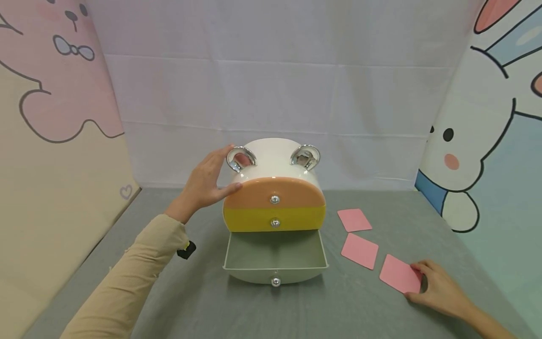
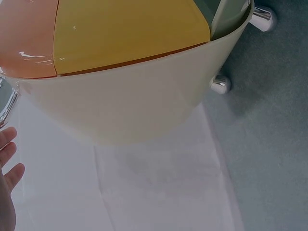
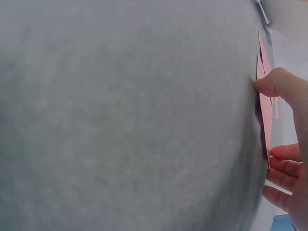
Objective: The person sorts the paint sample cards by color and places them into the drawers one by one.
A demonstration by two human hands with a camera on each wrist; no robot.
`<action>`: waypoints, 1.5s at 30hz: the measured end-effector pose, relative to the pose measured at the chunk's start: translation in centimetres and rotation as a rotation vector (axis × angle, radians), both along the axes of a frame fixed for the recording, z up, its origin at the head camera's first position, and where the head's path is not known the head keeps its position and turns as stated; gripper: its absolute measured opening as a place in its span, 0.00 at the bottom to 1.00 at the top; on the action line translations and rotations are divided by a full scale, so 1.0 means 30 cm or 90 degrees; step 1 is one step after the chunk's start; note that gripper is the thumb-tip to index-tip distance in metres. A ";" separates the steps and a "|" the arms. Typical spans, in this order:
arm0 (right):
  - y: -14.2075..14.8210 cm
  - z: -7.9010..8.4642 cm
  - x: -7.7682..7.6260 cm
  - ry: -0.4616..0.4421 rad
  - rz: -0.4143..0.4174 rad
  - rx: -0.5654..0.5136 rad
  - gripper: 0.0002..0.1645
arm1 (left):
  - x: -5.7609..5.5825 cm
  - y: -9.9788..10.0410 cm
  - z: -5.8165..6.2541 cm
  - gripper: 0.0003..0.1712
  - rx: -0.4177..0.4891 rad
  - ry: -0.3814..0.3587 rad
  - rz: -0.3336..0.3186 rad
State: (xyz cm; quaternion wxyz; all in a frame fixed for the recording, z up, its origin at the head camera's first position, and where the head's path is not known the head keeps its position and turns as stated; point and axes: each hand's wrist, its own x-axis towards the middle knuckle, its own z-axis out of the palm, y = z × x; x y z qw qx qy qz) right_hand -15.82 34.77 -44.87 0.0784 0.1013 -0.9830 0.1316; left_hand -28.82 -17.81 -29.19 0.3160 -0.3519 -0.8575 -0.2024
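Observation:
A small drawer box [image 1: 274, 155] with a white top and silver ears stands mid-table. Its orange drawer [image 1: 254, 192] and yellow drawer [image 1: 250, 220] are closed, while the green bottom drawer [image 1: 275, 256] is pulled out with nothing in it. My left hand [image 1: 207, 181] rests against the box's upper left side, thumb by the orange front; its spread fingers [image 2: 12, 175] show at the edge of the left wrist view. At the right, my right hand [image 1: 440, 289] holds a pink square card [image 1: 398, 274] by its edges, between thumb and fingers. In the right wrist view that card [image 3: 264, 115] appears nearly edge-on.
Two more pink cards, a nearer one [image 1: 360, 250] and a farther one [image 1: 354, 220], lie right of the box on the grey tabletop [image 1: 338, 310]. A white cloth backdrop [image 1: 275, 94] rises behind, with cartoon-printed panels on both sides.

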 end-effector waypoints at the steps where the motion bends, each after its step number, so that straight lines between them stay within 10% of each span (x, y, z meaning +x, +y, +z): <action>1: 0.000 0.001 0.001 -0.004 -0.001 0.000 0.42 | 0.000 0.000 0.000 0.52 -0.001 0.000 0.000; 16: 0.008 0.063 -0.040 0.005 0.010 -0.027 0.43 | 0.002 -0.003 0.000 0.53 -0.002 -0.002 0.003; 22: -0.030 0.114 -0.078 0.091 0.057 -0.046 0.40 | 0.003 -0.001 0.001 0.53 -0.003 0.001 0.001; 45: -0.420 0.334 -0.126 0.127 0.270 -0.064 0.47 | 0.001 -0.001 0.002 0.52 -0.003 -0.003 0.000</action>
